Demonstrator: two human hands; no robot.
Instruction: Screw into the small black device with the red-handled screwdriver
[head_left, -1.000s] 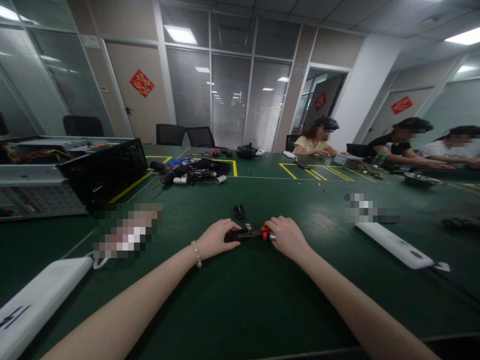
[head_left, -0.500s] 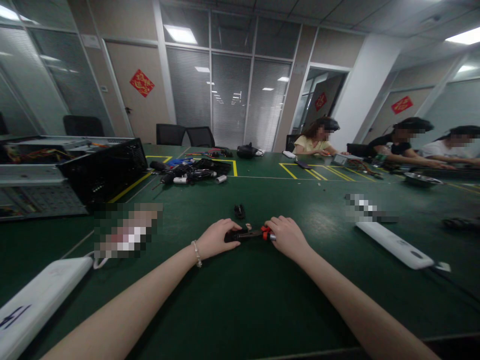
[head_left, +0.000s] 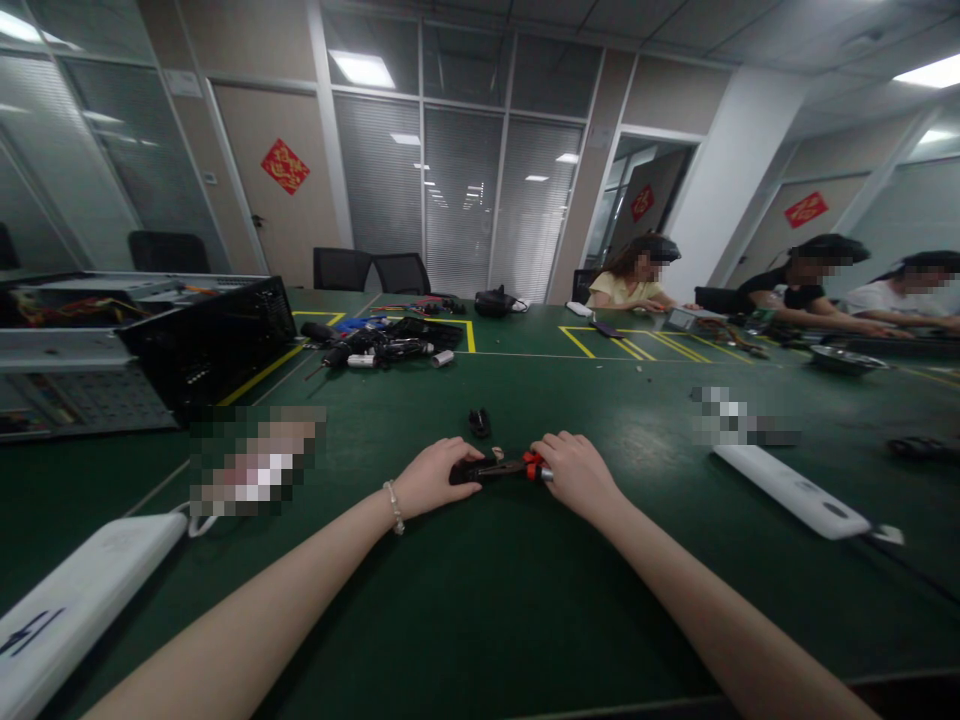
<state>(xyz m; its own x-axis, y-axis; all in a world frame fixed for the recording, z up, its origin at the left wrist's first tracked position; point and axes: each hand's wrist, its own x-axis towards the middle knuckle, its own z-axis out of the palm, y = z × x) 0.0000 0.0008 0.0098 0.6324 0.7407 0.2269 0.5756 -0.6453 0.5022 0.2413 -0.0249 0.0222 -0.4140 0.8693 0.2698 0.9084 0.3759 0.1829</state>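
My right hand (head_left: 576, 470) is closed around the red handles of a pair of pliers (head_left: 514, 467), whose dark jaws point left. My left hand (head_left: 433, 476), with a beaded bracelet at the wrist, pinches a small black part (head_left: 466, 470). The plier jaws meet this part or lie right against it; which one, I cannot tell. A tiny pale piece (head_left: 497, 453) shows just beyond the jaws. Farther off on the green table (head_left: 480, 610) lies a small black coiled item (head_left: 478, 423), apart from both hands.
An opened computer case (head_left: 210, 345) stands at the left. A drill (head_left: 337, 352) lies among cables and tools. White power strips lie left (head_left: 97, 590) and right (head_left: 787, 488). A metal bowl (head_left: 847, 360) sits far right. Several people (head_left: 634, 285) work beyond it.
Almost nothing differs. Both hands hold their places, and the pliers have at most turned very slightly.
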